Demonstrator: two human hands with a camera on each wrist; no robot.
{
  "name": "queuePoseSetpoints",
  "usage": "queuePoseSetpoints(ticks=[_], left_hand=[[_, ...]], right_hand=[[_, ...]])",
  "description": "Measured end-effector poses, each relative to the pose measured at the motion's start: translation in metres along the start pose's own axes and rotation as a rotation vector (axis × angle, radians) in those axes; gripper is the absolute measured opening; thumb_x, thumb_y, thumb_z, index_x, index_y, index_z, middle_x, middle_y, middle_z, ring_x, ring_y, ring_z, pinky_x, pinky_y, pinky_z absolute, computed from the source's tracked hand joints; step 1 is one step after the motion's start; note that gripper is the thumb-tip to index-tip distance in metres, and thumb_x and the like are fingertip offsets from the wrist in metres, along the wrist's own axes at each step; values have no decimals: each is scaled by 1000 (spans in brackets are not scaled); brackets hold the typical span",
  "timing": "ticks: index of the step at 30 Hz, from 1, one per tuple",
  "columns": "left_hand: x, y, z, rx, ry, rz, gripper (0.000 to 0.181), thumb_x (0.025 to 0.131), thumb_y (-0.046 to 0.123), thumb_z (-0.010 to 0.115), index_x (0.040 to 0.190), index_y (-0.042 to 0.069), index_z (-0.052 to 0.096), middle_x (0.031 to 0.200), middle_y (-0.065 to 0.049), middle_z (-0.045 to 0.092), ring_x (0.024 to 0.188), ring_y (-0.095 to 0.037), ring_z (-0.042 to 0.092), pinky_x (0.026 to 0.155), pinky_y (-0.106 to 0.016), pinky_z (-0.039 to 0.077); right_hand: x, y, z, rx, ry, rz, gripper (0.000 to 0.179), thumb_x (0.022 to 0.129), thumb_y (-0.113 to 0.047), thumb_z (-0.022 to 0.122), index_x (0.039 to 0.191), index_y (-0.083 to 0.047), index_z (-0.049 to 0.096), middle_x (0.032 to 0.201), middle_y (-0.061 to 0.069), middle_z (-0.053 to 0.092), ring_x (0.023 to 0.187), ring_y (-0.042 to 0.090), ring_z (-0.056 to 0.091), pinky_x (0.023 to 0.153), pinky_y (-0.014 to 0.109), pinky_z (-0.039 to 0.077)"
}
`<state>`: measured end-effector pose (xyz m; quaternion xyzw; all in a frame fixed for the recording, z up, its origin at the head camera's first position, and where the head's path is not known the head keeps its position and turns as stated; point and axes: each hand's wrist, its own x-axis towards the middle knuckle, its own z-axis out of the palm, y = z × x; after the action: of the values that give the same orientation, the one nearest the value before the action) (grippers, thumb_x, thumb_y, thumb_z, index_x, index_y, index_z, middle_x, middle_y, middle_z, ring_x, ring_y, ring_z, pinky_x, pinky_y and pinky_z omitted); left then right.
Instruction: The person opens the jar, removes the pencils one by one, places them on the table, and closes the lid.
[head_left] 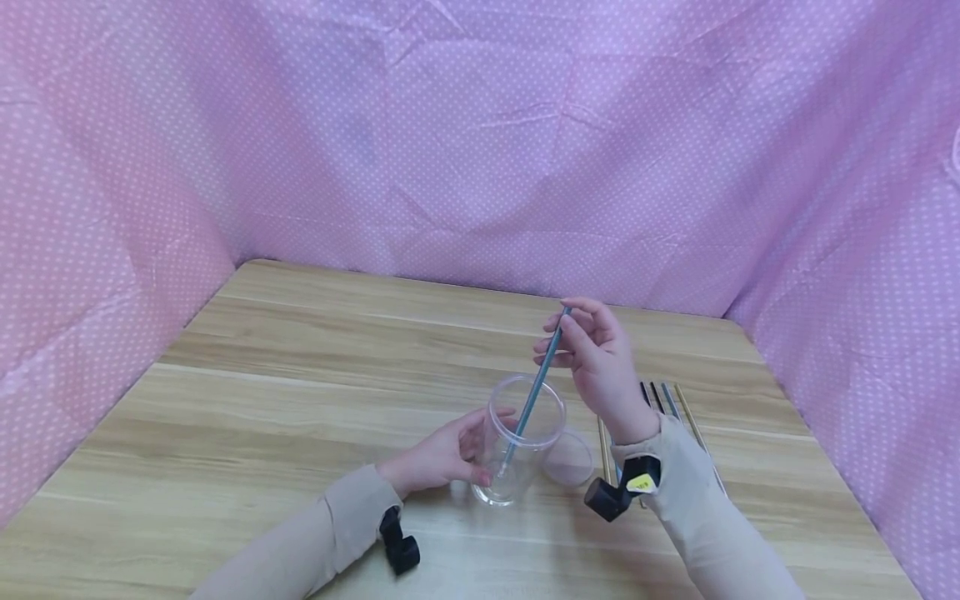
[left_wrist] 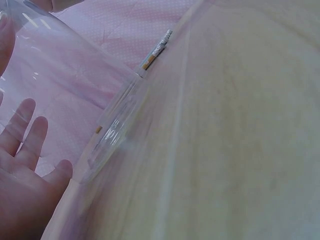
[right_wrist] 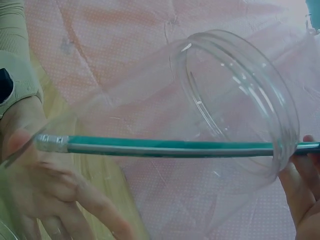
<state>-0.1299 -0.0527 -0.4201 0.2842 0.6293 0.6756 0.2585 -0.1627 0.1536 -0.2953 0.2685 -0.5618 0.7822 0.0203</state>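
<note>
A teal pencil [head_left: 542, 372] leans inside a clear plastic jar [head_left: 557, 433], its upper part rising out of the open mouth. My right hand [head_left: 602, 362] pinches the pencil near its top, above the rim. In the right wrist view, the pencil's silver ferrule [right_wrist: 52, 143] and eraser end point down into the jar. My left hand [head_left: 442, 457] holds the jar by its lower side, thumb in front and fingers around the far side. Just right of the jar, a round clear lid [head_left: 567, 460] lies on the table.
Several gold, black and blue pencils [head_left: 692, 419] lie on the wooden table [head_left: 300, 358] at the right, partly hidden under my right forearm. Pink dotted cloth [head_left: 480, 150] surrounds the table at the back and sides. Each wrist wears a black camera mount [head_left: 397, 537].
</note>
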Motion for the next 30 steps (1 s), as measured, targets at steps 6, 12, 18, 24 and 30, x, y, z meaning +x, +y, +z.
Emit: queuePoseSetpoints(ticks=[6,12,18,24,30], left_hand=[[0,1,-1,3,-28,4,85,78,-5,68,149,7,22,151,-18,33,140,-34,29,116,-50,21],[-1,2,-1,-2,-36,9,87,78,1,72,149,7,21,151,-18,33,140,-33,29,116,-48,21],[0,1,-1,2,-33,15,87,77,-5,70,149,4,21,151,-17,34,140,-33,28,116,-48,20],[1,1,-2,7,-35,44,85,77,-7,68,148,1,21,150,-19,34,140,-34,28,117,-48,20],[2,2,-3,-9,-41,55,86,77,-5,70,148,-2,20,150,-21,32,141,-36,27,116,-50,19]], right_hand=[[1,2,0,5,-15,-30,24,96,-8,52,109,-24,64,90,-4,68,73,10,69,63,31,59],[4,0,2,-46,38,-9,23,95,-7,54,107,-24,63,88,-4,67,70,10,68,61,30,59],[10,-5,3,-82,186,70,28,96,-3,49,104,-27,63,84,-4,66,66,9,65,59,28,58],[19,-7,0,-54,265,136,24,97,-6,48,104,-24,61,83,-4,65,65,8,65,58,25,58],[26,-4,-6,20,303,190,17,97,-10,49,107,-20,59,84,-3,64,65,7,64,57,20,57]])
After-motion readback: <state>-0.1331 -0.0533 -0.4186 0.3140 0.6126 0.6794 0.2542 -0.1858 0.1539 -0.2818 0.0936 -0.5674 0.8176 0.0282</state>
